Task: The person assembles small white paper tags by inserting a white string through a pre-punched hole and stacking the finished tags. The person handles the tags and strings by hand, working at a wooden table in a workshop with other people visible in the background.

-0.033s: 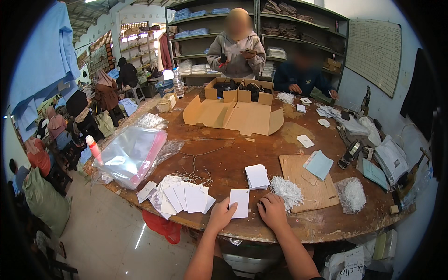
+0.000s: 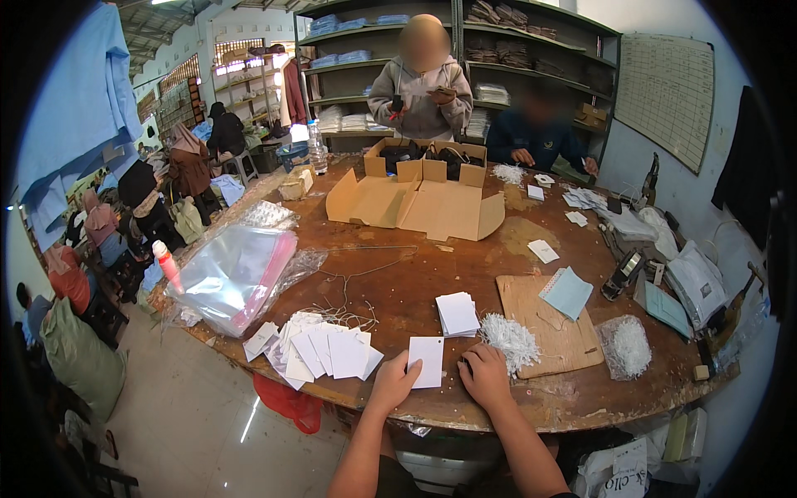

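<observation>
Pinching one white card [image 2: 428,365] by its left edge with my left hand [image 2: 397,382], thumb on top. Card is at the near edge of the table [image 2: 386,290], roughly mid-width, small dark dot by its far edge. My right hand [image 2: 486,373] sits just right of it, palm down, fingers curled onto the wood; can't tell if they grasp anything, tips are hidden.

Around me: pile of white strings [image 2: 515,347] just beside the right hand, on its far right side, against a wooden board [image 2: 571,353]. Light blue sheet [image 2: 567,294] on the board's far end. Clear bag of white strings [image 2: 628,349] right of the board. Neat stack of white cards [image 2: 457,315] beyond my hands. Loose fanned cards [image 2: 320,349] left of the left hand. Clear plastic sleeves [image 2: 228,274] further left.

Far side: open cardboard box [image 2: 444,207], person in grey hoodie [image 2: 423,100] standing behind it.
</observation>
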The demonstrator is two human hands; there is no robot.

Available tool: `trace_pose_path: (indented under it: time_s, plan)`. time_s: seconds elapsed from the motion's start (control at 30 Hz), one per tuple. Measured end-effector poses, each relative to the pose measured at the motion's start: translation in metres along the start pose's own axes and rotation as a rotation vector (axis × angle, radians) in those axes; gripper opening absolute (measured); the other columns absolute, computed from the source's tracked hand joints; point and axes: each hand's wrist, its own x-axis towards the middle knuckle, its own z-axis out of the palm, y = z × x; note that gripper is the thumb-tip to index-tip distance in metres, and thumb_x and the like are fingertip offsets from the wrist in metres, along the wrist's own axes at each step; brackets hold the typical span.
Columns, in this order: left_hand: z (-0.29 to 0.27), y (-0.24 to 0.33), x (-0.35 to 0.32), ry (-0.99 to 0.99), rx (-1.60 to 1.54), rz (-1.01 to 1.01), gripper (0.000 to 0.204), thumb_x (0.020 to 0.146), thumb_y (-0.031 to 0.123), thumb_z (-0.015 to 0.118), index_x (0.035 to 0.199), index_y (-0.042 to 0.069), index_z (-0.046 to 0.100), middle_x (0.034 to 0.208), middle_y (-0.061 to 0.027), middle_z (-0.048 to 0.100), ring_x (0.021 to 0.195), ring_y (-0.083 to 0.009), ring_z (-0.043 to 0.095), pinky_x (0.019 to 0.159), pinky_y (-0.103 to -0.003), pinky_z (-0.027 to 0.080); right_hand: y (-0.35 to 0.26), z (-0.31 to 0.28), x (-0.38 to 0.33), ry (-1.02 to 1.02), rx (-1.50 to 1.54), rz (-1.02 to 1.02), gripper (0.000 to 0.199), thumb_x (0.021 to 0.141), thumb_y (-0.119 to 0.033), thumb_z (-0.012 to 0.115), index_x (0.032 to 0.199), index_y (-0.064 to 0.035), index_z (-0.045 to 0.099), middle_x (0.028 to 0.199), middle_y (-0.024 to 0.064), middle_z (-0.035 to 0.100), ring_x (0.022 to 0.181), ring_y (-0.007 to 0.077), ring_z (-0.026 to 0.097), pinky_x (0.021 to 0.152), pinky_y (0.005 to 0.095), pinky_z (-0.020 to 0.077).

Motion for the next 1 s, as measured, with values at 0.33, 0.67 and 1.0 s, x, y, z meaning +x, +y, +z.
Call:
trace_pose_path:
  time_s: [0.33,0.67,1.0]
  plan:
    - [-0.0019,0.0023,0.0082,0.000,0.007,0.001,0.029,0.100,0.020,0.062,0.112,-0.006,0.064,0.096,-0.0212,0.074,0.088,-0.0254,0.072,0.080,-0.037,0.053,0.0020,0.0002,0.0084,0.001,0.000,0.002,0.016,0.083,-0.014,0.073,0.095,-0.0034,0.069,0.102,0.0110,0.065,0.107,0.0313,0.060,0.096,0.0461,0.0442]
    - [-0.0010,0.0013,0.0075,0.023,-0.021,0.057,0.029,0.100,0.021,0.062,0.110,-0.006,0.064,0.095,-0.0224,0.073,0.087,-0.0275,0.072,0.079,-0.037,0.052,0.0016,-0.0006,0.0085,0.009,0.004,-0.012,0.016,0.083,-0.013,0.074,0.095,-0.0034,0.068,0.101,0.0104,0.065,0.106,0.0307,0.060,0.094,0.0456,0.0445]
    - [-0.0023,0.0039,0.0077,0.018,-0.013,0.052,0.030,0.099,0.022,0.061,0.109,-0.006,0.064,0.094,-0.0234,0.072,0.086,-0.0301,0.072,0.078,-0.037,0.052,0.0008,-0.0011,0.0091,0.014,-0.002,-0.011,0.014,0.083,-0.013,0.073,0.093,-0.0036,0.069,0.100,0.0102,0.065,0.104,0.0303,0.061,0.094,0.0454,0.0449]
